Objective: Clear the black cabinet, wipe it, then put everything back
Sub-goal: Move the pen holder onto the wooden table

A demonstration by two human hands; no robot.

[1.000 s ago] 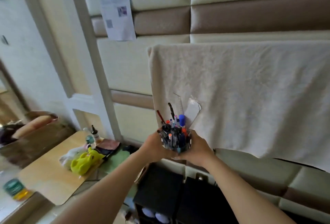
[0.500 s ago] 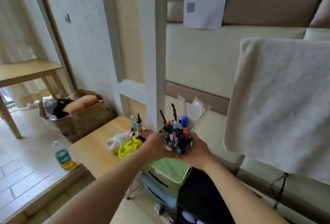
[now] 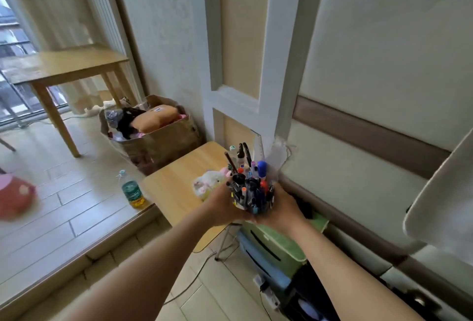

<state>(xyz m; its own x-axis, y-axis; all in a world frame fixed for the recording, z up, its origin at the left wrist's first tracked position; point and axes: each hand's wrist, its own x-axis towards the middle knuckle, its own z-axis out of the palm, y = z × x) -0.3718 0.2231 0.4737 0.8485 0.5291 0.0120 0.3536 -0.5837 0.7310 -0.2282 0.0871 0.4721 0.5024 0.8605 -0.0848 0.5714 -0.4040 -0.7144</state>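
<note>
Both hands were clamped on the pen cup (image 3: 252, 201): the left hand (image 3: 221, 205) curled round its left side and the right hand (image 3: 285, 209) round its right, so close together that they all but met beneath it. I held it upright in the air, out in front of me, above the near edge of the wooden worktop (image 3: 174, 185) and just beside the plush toy (image 3: 208, 182) lying there. The black cabinet (image 3: 297, 287) it belonged to sat low to my right, well apart from the cup, past the green box (image 3: 279, 242). The cup was crammed with pens (image 3: 261, 167) and a clear ruler (image 3: 258, 146) that stood far above its rim, so I judged it fairly weighty for its size and top-heavy, with a stiff wall that would bear a firm squeeze. The contents were loose and would slide or spill if it tipped, and the tall pieces could catch on things. Low on the wall, with a palm or fingers under the base, seemed the right place to hold it, never by the pens themselves, and I thought it best kept level and set down flat.
</note>
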